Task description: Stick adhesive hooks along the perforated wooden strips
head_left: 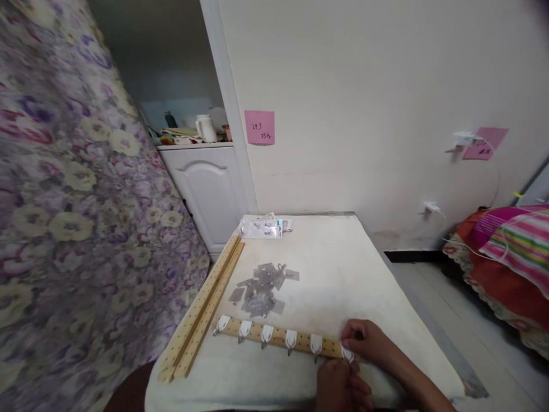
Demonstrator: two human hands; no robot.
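Observation:
A short perforated wooden strip (281, 337) lies across the near part of a white table (343, 274), with several white adhesive hooks stuck along it. My right hand (369, 343) pinches the hook at the strip's right end (346, 352), fingers closed on it. My left hand (341, 386) sits just below that end, fingers curled beside the same hook; whether it grips anything is hidden. A heap of grey, clear-backed hooks (262, 289) lies behind the strip.
Two long perforated wooden strips (206, 309) lie along the table's left edge. Packaged hooks (266, 228) rest at the far edge by the wall. A floral curtain (77, 200) hangs on the left. A bed with striped bedding (510, 257) stands at right.

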